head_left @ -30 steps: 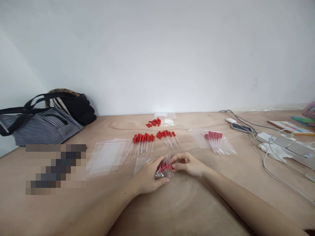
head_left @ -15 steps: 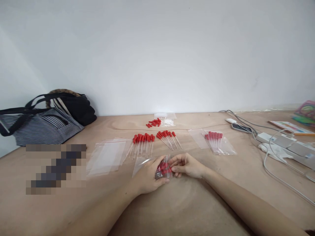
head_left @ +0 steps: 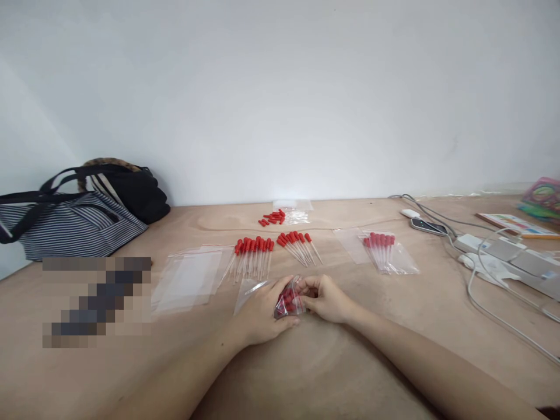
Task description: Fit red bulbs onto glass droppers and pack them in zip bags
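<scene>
A clear zip bag (head_left: 289, 300) with red-bulbed droppers inside lies on the table in front of me. My left hand (head_left: 265, 312) wraps over its left part, thumb along the near side, hiding much of the bag. At the bag's right end, my right hand (head_left: 326, 298) pinches the edge near the zip. Beyond my hands lie two loose groups of glass droppers with red bulbs, a larger left group (head_left: 254, 256) and a smaller right group (head_left: 300, 248). Flat zip bags (head_left: 190, 277) are fanned out on the left.
A filled bag of droppers (head_left: 382, 254) rests at the right, partly over a flat bag. Loose red bulbs (head_left: 272, 218) and glass tubes (head_left: 297, 216) lie near the wall. Striped bag (head_left: 83, 227) at left; power strip (head_left: 525, 262) and cables at right. A blurred patch covers something at left.
My right hand has shifted slightly left, its fingers closer over the bag's right end. The red bulbs in the bag show a little more. My left hand stays in place.
</scene>
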Demonstrator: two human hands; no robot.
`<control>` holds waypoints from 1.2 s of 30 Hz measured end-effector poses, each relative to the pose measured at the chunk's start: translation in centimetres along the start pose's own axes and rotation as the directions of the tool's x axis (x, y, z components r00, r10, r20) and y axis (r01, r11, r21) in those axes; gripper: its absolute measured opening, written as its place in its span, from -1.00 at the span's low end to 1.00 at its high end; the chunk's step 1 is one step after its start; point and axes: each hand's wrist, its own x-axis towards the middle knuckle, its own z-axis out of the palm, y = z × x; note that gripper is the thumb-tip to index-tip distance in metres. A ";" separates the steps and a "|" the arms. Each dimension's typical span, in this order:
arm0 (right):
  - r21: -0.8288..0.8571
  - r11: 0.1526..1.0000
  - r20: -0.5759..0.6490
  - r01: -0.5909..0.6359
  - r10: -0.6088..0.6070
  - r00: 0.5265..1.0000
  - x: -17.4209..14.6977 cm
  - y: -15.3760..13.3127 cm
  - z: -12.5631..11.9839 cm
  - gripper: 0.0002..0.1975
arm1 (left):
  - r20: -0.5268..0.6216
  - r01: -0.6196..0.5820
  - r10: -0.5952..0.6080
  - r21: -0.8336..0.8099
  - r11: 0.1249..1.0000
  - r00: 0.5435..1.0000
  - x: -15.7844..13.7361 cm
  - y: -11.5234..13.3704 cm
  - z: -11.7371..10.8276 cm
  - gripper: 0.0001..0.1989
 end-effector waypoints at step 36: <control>-0.016 0.996 -0.095 -0.087 0.085 0.992 1.9 0.6 0.0 -0.87 | 0.013 0.035 -0.036 0.023 0.999 0.999 -0.1 -0.2 0.1 -0.29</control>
